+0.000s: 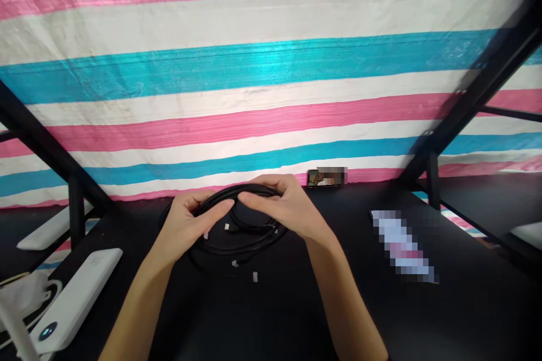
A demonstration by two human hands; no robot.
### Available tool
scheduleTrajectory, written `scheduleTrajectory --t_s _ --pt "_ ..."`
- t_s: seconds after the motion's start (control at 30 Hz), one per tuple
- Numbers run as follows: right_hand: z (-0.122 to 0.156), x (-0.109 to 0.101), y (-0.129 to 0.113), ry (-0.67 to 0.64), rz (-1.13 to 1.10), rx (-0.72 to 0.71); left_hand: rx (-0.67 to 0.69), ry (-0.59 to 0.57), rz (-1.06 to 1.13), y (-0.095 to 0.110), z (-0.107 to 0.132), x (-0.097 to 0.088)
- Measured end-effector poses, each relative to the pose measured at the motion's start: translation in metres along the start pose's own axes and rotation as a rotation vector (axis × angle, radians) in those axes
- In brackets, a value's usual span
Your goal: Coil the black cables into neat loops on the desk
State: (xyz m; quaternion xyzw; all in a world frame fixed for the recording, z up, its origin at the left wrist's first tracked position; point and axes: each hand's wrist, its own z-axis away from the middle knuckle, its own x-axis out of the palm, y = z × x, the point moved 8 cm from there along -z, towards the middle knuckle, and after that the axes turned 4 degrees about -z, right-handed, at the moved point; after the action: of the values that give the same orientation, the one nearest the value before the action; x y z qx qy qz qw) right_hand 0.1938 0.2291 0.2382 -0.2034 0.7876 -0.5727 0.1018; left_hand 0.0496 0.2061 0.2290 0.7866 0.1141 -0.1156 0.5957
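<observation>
Both hands hold a coiled black cable [237, 250] over the dark tabletop. My left hand [192, 223] is closed around the coil's left side, its thumb lying along the front. On the right side, my right hand [282, 206] grips the same loops, thumb pointing left towards the other thumb. The fingers behind the coil are partly hidden. Inside the loops a small pale piece [227, 227] shows, perhaps a cable end. Below the coil is a whitish connector-like tip [235, 263], and near it a small pale rectangular piece [255, 277] lies on the table.
A long white device with a round display [80, 299] lies at left, beside white cords [53, 293]. A phone [315, 178] leans at the back edge. A blurred flat item [402, 248] lies at right. Black frame bars [470, 93] and a striped sheet [254, 67] stand behind.
</observation>
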Motion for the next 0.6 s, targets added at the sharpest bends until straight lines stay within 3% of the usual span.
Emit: scheduleTrajectory --t_s 0.2,0.3,0.4,0.5,0.6 --pt "-0.001 -0.037 -0.008 0.354 -0.119 -0.170 0.090 0.112 -0.037 -0.009 -0.014 -0.015" --pt "0.000 -0.040 -0.006 0.419 -0.182 -0.202 0.069 0.221 -0.065 -0.015 -0.016 -0.020" --pt "0.002 -0.039 -0.006 0.460 -0.219 -0.241 0.023 0.413 -0.134 -0.021 -0.013 -0.032" --pt "0.006 -0.039 -0.007 0.545 -0.248 -0.287 0.059 0.587 -0.276 -0.019 -0.010 -0.043" --pt "0.012 -0.043 -0.011 0.649 -0.289 -0.364 0.128 0.649 -0.299 -0.019 -0.011 -0.047"
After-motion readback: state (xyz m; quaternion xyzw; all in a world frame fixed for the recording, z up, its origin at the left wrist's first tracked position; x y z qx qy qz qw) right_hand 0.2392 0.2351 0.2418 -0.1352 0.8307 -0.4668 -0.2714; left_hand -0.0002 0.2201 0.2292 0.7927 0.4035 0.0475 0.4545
